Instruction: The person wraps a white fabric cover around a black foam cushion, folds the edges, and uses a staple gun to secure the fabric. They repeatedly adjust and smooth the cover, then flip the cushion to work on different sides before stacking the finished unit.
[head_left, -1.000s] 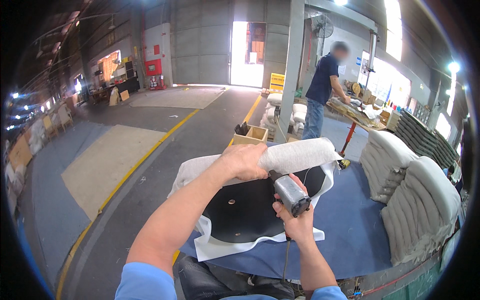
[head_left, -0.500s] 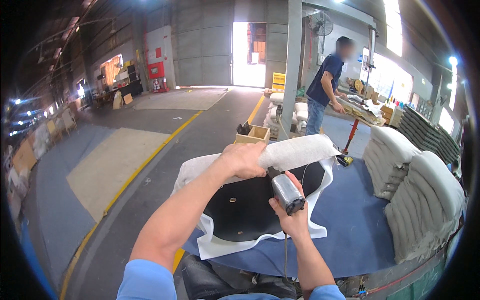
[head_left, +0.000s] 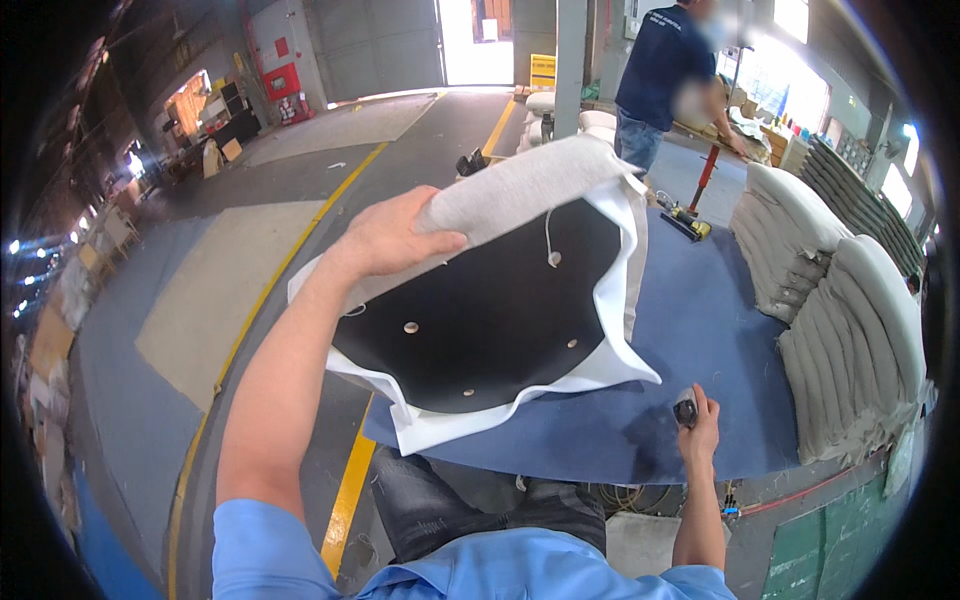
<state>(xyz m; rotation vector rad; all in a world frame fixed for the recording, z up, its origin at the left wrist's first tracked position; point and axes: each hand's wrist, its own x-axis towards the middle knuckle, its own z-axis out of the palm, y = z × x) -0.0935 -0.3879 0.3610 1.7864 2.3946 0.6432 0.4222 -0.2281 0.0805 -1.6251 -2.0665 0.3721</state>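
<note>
Cushion (head_left: pixel 490 310) is grasped at its upper edge by left grip (head_left: pixel 405 235) | cushion is extended rightward from left grip | tool (head_left: pixel 686 410) is clasped in right grip (head_left: pixel 700 430), over bench (head_left: pixel 715 345) | pads (head_left: pixel 855 340) are stacked right of right grip

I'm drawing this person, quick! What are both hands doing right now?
Left hand: closed, holding the cushion by its far side.
Right hand: closed, holding a tool, seen mostly from its end.
</note>
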